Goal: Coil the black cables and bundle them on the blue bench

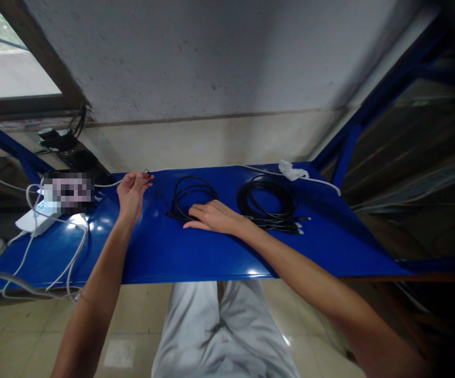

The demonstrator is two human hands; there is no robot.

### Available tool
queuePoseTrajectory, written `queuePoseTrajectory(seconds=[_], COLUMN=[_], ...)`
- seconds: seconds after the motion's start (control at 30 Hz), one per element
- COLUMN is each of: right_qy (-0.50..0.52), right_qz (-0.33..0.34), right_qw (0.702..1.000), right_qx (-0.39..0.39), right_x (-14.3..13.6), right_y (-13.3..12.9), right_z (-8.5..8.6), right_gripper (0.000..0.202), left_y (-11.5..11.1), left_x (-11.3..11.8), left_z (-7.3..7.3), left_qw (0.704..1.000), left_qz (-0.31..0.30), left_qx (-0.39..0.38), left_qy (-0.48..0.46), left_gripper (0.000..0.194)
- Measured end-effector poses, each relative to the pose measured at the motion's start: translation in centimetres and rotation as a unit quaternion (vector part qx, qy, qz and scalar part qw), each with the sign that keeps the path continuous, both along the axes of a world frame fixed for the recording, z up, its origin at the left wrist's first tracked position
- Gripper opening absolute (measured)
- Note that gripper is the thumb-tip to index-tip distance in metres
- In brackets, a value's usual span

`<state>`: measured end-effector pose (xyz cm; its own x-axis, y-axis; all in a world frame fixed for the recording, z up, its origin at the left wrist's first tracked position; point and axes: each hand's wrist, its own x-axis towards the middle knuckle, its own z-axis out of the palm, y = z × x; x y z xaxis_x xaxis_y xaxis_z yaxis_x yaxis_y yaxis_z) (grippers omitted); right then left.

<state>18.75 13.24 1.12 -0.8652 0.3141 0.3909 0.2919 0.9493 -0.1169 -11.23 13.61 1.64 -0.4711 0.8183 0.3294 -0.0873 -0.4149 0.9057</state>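
On the blue tabletop (pixel 207 257), my right hand (pixel 214 216) closes over the near side of a small coil of black cable (pixel 180 191). The fingertips and the part of the cable under them are partly hidden. One cable end sticks out at the coil's left. Farther left, my left hand (pixel 133 193) is raised near the back edge, thumb and fingers pinched together. Small thin dark pieces show at its fingertips, too small to name. Right of my right hand lies a thicker bundle of coiled black cables (pixel 267 199), with several connector ends pointing right.
At left are a white power strip (pixel 40 218), tangled white cords (pixel 72 257), a blurred-out item (pixel 70 191) and a dark bottle-like object (pixel 80 155). Crumpled clear plastic (pixel 292 170) lies at the back right. Blue frame bars (pixel 348 155) rise at the side, with a wall behind.
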Motion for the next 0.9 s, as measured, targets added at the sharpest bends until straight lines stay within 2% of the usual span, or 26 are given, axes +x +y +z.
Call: queuePoseTrajectory(seconds=[0.07, 0.27, 0.5, 0.73, 0.9], right_qy=[-0.001, -0.014, -0.022, -0.017, -0.018], right_qz=[0.003, 0.019, 0.007, 0.020, 0.019], right_qw=[1.000, 1.000, 1.000, 0.999, 0.999], right_qx=[-0.003, -0.011, -0.001, 0.023, 0.022], right_x=[0.1, 0.1, 0.4, 0.4, 0.3], right_y=[0.1, 0.5, 0.5, 0.9, 1.0], right_z=[-0.1, -0.4, -0.1, 0.0, 0.0], right_gripper=[0.050, 0.048, 0.047, 0.048, 0.048], left_y=[0.1, 0.3, -0.2, -0.5, -0.6], left_x=[-0.2, -0.2, 0.7, 1.2, 0.9], left_z=[-0.2, -0.5, 0.4, 0.1, 0.0], left_qw=[1.000, 0.999, 0.997, 0.992, 0.991], left_qz=[-0.005, 0.033, 0.021, 0.018, 0.040], left_qx=[-0.004, -0.017, -0.012, -0.013, -0.016], left_qy=[-0.010, 0.022, 0.072, 0.125, 0.129], left_gripper=[0.036, 0.032, 0.028, 0.023, 0.039])
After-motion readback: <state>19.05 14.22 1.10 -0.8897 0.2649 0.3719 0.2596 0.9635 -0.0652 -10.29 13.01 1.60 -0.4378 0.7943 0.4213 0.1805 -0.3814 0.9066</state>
